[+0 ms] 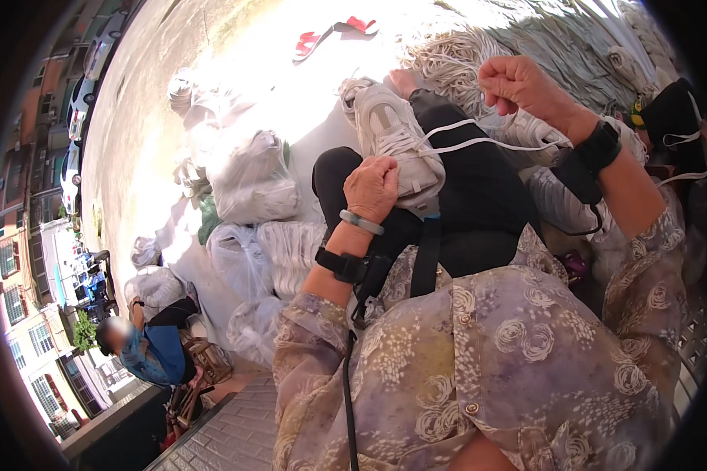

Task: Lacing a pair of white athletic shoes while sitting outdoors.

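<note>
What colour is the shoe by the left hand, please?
The shoe is pale off-white, best seen in the head view.

A pale beige lace-up sneaker [386, 124] sits toward 12 o'clock, its length running 11 to 5 — laces crossing its front — while slack white shoelace [487, 141] stretches toward 3 o'clock.

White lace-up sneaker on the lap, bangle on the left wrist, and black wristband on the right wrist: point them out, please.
White lace-up sneaker [397, 144]: head view, its laced front.
Pale bangle [362, 223]: head view, its upper curve.
Black wristband [601, 147]: head view, its middle.
</note>
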Available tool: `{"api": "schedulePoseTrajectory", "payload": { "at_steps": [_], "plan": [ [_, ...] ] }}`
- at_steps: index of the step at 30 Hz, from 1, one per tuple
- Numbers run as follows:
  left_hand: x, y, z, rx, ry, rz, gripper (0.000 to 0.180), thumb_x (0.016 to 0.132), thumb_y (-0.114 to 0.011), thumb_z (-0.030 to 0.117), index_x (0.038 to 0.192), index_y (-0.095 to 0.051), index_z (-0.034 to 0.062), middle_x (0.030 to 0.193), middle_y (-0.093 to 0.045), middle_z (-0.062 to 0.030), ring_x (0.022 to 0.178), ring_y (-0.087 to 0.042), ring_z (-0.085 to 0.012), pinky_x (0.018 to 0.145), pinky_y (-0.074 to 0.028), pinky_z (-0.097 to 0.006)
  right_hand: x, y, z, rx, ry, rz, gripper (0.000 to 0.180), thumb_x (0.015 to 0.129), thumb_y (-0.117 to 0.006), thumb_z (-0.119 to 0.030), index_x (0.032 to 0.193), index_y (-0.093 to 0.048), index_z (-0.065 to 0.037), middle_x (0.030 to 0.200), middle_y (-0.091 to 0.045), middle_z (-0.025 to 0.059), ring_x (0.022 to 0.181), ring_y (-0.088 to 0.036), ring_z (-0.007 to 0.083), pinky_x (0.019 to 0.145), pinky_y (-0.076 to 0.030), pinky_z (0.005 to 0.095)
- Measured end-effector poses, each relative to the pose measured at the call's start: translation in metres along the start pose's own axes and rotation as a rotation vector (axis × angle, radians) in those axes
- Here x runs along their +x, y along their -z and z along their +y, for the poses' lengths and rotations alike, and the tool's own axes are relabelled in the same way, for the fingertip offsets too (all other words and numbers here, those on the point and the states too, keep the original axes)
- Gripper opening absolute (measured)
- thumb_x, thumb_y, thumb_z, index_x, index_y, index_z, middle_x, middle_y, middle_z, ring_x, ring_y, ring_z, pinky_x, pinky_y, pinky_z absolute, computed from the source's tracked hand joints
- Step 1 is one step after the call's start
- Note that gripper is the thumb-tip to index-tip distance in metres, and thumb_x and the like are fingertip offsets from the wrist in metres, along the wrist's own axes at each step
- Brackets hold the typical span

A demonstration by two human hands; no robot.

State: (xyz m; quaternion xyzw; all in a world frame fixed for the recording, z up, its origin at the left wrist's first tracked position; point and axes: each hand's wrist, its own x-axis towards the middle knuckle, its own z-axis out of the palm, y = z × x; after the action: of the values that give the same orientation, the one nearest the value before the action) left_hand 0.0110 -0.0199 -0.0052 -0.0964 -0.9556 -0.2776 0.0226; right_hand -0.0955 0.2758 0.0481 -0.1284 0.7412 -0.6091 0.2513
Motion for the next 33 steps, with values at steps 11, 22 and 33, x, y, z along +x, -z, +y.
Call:
{"api": "schedulePoseTrajectory", "payload": {
  "at_steps": [11,22,33],
  "plan": [
    [0.022,-0.03,0.032,-0.025,-0.188,0.02,0.008,0.071,-0.059,0.012,0.078,-0.063,0.0086,0.079,-0.056,-0.0076,0.074,-0.057,-0.0273,0.064,-0.046,-0.036,-0.008,-0.102,0.063,-0.954,0.604,0.296,0.008,0.066,-0.059,-0.01,0.072,-0.063,-0.008,0.101,-0.053,0.0053,0.107,-0.043,0.0254,0.086,-0.033,0.0386],
    [0.027,-0.037,0.03,0.043,-0.216,0.049,0.012,0.069,-0.06,0.008,0.08,-0.062,0.0083,0.095,-0.053,-0.0109,0.084,-0.054,-0.0311,0.072,-0.044,-0.038,-0.001,-0.097,0.072,-1.086,0.584,0.244,0.013,0.068,-0.055,-0.011,0.078,-0.062,-0.007,0.103,-0.051,0.0055,0.114,-0.039,0.0251,0.093,-0.028,0.0441],
    [0.029,-0.041,0.023,-0.016,-0.132,0.091,0.012,0.07,-0.055,0.005,0.078,-0.063,0.0085,0.093,-0.054,-0.0091,0.083,-0.054,-0.0315,0.071,-0.045,-0.039,0.02,-0.11,0.084,-0.976,0.614,0.401,0.019,0.071,-0.051,-0.01,0.088,-0.057,-0.003,0.103,-0.05,0.0063,0.109,-0.043,0.0236,0.092,-0.028,0.044]
  ]
}}
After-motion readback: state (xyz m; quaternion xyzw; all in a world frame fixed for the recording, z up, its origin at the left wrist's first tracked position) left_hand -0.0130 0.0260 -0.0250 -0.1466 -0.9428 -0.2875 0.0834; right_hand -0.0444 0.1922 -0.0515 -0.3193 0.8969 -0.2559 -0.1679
